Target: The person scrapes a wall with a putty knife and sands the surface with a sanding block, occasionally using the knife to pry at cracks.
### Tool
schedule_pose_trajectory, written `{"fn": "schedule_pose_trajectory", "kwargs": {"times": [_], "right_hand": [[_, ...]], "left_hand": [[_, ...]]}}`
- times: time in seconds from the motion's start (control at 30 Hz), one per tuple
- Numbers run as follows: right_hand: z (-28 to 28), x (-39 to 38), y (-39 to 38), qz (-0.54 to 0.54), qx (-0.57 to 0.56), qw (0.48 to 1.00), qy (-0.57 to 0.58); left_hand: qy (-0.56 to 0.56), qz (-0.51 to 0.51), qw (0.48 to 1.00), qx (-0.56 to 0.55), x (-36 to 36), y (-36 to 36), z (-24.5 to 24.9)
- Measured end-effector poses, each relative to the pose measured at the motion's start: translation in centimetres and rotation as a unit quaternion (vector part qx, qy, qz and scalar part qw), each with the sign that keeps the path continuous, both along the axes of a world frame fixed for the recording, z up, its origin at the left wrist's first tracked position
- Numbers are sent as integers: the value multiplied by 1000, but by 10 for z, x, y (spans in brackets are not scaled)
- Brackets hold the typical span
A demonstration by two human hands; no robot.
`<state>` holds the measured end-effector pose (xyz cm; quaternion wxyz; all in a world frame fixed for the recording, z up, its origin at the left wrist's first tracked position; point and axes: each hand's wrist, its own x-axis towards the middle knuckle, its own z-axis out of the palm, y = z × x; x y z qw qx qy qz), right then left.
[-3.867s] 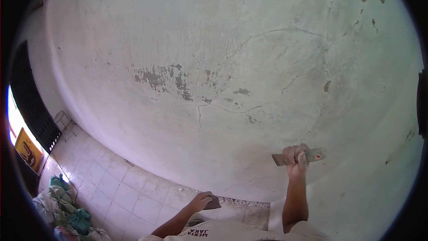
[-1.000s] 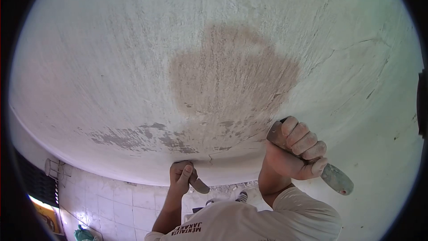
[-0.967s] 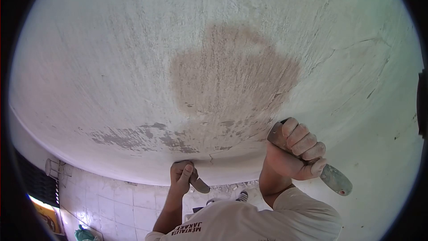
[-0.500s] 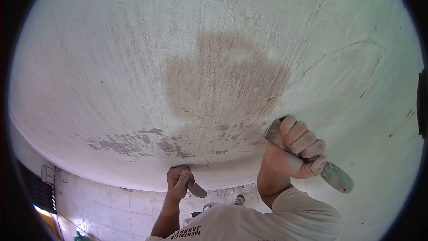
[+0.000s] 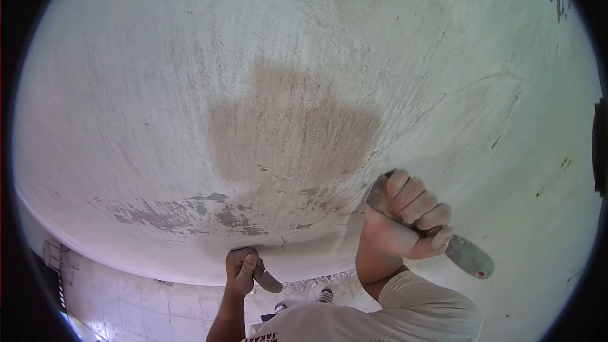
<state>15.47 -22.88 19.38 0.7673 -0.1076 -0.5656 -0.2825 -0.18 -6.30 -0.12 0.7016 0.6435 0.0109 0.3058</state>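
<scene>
My right hand (image 5: 411,218) is closed around a putty knife (image 5: 470,258). Its worn, greenish-grey handle sticks out past the thumb, and the stained metal blade (image 5: 380,195) points up and left, close over the wall. Lower down, my left hand (image 5: 243,268) grips a tool with a rounded grey-brown handle (image 5: 270,282); the knuckles are close to the wall's lower part, and the tool's other end is hidden. Before both hands is a pale plastered wall (image 5: 152,69). It carries a brownish patch (image 5: 294,130) and, below that, flaked dark grey spots (image 5: 161,214).
Thin cracks (image 5: 437,102) run across the wall on the right. Loose rubble (image 5: 316,280) lies along the wall's foot, above a tiled floor (image 5: 149,310). My feet (image 5: 325,295) stand close to the wall. A wire rack (image 5: 56,256) is at the far left.
The view has shifted, so the wall patch appears further left and lower. Both hands sit a little further left and lower in view, each keeping hold of its tool.
</scene>
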Motion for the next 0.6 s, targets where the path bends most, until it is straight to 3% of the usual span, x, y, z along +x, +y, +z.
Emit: {"fn": "schedule_pose_trajectory", "kwargs": {"times": [0.6], "right_hand": [[5,-1,-9,33,-98,995,-9]], "left_hand": [[0,34,999,-20,0,-3,-2]]}}
